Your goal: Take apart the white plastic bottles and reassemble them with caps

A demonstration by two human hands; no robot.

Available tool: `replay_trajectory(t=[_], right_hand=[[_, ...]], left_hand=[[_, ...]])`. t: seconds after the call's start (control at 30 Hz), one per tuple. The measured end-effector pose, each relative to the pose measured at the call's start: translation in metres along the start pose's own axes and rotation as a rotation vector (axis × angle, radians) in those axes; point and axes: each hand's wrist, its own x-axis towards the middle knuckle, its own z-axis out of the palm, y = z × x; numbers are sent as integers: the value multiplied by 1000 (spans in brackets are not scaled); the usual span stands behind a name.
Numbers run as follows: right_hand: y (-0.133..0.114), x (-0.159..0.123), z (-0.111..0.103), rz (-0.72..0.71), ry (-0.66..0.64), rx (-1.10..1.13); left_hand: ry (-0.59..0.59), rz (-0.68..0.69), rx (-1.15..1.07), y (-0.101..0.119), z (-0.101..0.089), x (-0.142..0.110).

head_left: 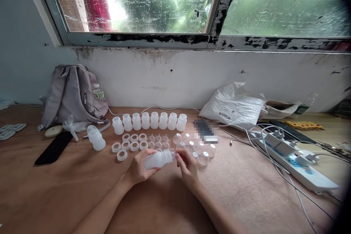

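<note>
Your left hand (141, 166) wraps the frosted feeding bottle (154, 160), tipped sideways nearer you than the bottle row (145, 120); your right hand (188, 165) pinches what looks like a clear teat (173, 155) at its neck. You're probably seating that teat; the next move calls for a steady bottle and even pressure.

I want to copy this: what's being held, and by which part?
The left grip holds a white bottle around its body; the right grip seems to pinch its clear tip.
</note>
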Motion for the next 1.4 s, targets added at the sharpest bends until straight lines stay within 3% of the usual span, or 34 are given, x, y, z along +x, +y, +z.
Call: replay_trajectory(t=[0.47,0.83,1.07,1.3,1.4], right_hand=[[-3,4,-3,22,-49,-66],[-2,7,-2,140,-92,-31],[-10,10,-6,112,-182,15],[-5,9,-3,50,-135,-110],[-9,10,-5,61,-179,-87]], left_hand=[[-15,56,7,-1,-4,1],[-62,54,-25,-2,-4,0],[-51,25,-30,-5,-4,0],[-72,16,-31,-6,-3,0],[-67,5,-47,-6,-4,1]])
